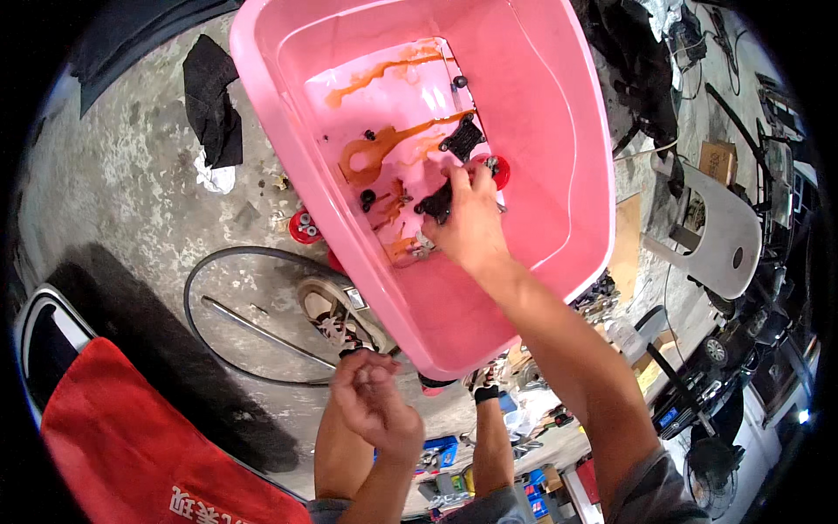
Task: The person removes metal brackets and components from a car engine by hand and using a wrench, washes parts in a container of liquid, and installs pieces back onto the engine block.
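Note:
My right hand (467, 214) reaches into a pink plastic tub (546, 131), fingers closed on a black part (434, 206). Above it lies another black part (463, 138) beside a red round container (500, 171) with small metal pieces. The tub's white-lit bottom has orange-brown liquid streaks (367, 157) and small black pieces (367, 199). My left hand (375, 397) is outside the tub, below its near left corner, fingers loosely bent with nothing visible in them.
Another red container of metal pieces (305, 229), a hose (214, 262), a metal bar (262, 330) and dark cloth (209, 105) lie on the concrete floor (122, 175). Red cover (131, 437) lower left; white plastic chair (724, 236) at right; scattered tools (436, 454) near my legs.

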`<state>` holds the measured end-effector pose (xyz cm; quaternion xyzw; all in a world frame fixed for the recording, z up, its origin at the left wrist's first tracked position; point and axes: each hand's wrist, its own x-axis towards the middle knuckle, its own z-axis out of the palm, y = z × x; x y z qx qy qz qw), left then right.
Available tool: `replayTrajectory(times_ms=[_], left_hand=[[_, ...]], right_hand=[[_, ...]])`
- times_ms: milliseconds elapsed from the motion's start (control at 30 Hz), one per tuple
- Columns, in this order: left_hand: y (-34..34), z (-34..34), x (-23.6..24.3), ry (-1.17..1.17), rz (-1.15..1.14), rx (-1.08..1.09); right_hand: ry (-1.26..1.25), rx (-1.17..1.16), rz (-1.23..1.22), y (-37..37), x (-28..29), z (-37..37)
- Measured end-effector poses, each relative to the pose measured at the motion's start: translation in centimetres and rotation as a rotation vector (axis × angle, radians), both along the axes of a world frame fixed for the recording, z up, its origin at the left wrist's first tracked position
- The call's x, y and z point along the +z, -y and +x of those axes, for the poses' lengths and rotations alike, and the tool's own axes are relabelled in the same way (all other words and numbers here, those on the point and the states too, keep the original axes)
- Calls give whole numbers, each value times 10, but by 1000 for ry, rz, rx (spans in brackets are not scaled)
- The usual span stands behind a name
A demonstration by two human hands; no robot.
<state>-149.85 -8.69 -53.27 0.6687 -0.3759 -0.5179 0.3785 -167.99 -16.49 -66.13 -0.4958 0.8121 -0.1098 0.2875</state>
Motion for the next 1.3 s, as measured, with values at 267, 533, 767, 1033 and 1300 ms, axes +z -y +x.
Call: replayTrajectory(times_ms=[267,533,767,1033,1300], left_hand=[[55,32,-1,-854,372,16],[73,62,15,-1212,506,-98],[70,51,5,-1521,573,280],[68,55,-1,-1490,573,328],[66,58,-1,-1444,578,371]], right_hand=[[670,217,-112,-23,193,35],[508,-83,-343,14,124,33],[-197,-467,285,85,-79,-54],[-61,-719,474,99,-104,-31],[-11,-783,303,93,-81,-29]])
